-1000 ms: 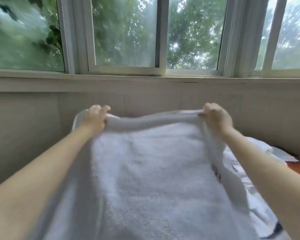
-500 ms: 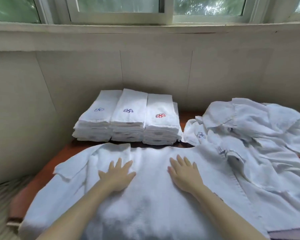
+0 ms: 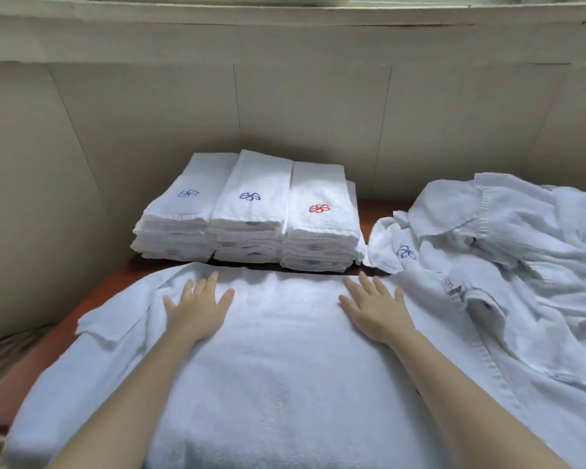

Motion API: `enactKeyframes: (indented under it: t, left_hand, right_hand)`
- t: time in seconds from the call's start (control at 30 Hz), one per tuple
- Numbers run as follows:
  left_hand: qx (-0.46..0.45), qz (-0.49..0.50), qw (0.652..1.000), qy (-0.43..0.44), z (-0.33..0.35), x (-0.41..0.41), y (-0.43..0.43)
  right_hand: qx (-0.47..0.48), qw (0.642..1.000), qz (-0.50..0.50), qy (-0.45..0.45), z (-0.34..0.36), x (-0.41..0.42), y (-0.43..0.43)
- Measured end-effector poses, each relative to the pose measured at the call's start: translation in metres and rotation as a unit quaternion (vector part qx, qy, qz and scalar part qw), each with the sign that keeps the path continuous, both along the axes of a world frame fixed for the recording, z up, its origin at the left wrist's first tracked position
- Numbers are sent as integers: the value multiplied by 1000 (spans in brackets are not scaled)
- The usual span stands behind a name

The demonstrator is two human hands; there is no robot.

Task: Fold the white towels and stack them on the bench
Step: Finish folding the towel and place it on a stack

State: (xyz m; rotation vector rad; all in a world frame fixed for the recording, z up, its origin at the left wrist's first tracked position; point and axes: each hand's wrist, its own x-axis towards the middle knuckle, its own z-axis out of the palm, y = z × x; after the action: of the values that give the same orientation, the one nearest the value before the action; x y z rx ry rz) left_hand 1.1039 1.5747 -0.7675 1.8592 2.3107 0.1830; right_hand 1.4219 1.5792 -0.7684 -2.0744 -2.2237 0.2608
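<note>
Two hands flat on towel | bench mostly hidden

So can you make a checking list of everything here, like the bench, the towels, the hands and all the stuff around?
Surface: orange-brown bench, mostly covered by towels.
Job's things: spread towel lies flat in front; three folded stacks sit behind it by the wall; top logos blue, blue, red.
Clutter: crumpled unfolded pile on the right.
Hands: left hand and right hand press flat on the spread towel, fingers straight.
Cables: nothing seen.
Surroundings: beige panelled wall, window sill above.
</note>
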Motion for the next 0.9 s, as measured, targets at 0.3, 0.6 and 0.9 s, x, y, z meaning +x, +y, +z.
enactKeyframes:
  t: [0.3, 0.6, 0.9]
  left_hand:
    - [164, 62, 970, -165, 40, -101, -56]
    - [25, 257, 947, -192, 32, -138, -131]
    - [184, 286, 938, -63, 63, -204, -128]
  right_hand:
    - [-3, 1000, -19, -20, 7, -4, 1]
    - [152, 974, 162, 42, 22, -167, -55]
    - [25, 973, 218, 72, -4, -209, -66]
